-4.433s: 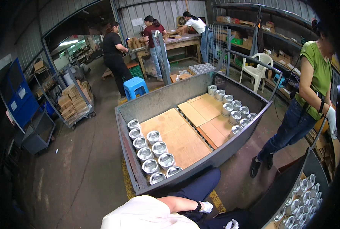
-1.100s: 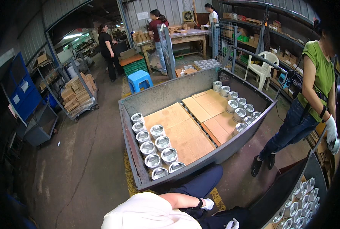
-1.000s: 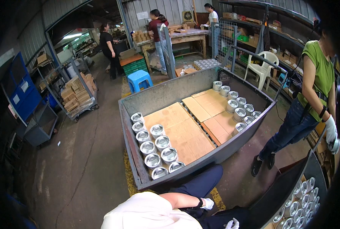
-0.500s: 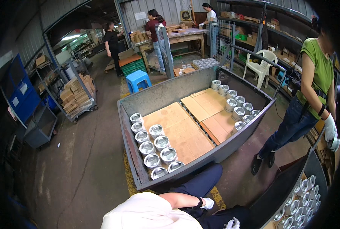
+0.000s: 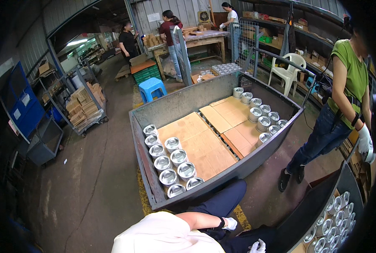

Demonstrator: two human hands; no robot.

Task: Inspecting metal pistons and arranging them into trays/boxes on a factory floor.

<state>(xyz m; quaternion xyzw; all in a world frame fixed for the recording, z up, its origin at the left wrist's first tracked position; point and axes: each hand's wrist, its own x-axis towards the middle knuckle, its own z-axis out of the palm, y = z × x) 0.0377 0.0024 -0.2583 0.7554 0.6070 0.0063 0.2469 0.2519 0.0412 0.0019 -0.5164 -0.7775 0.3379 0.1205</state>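
My left hand (image 5: 229,224), in a white glove with a black band at the wrist, lies by my dark-trousered legs; its fingers are too small to make out. Lower, at the bottom edge, part of my white-gloved right hand (image 5: 257,246) shows with its fingers apart and nothing visible in it. Ahead stands a large grey metal bin (image 5: 180,93) lined with cardboard sheets (image 5: 211,158). Silvery metal pistons (image 5: 179,157) stand upright in rows along its left side, and more pistons (image 5: 264,123) line the right. Neither hand touches them.
At right a second dark bin (image 5: 349,182) holds many pistons (image 5: 332,233). Beside it a co-worker in green (image 5: 349,80) holds a metal piece in a gloved hand. A blue stool (image 5: 153,89), white chair (image 5: 288,72) and loaded trolley (image 5: 86,103) stand around. Three people work farther back.
The person in black at the back has shifted right and lifted an arm. The co-worker in green has moved the held piece slightly. My hands have hardly moved.
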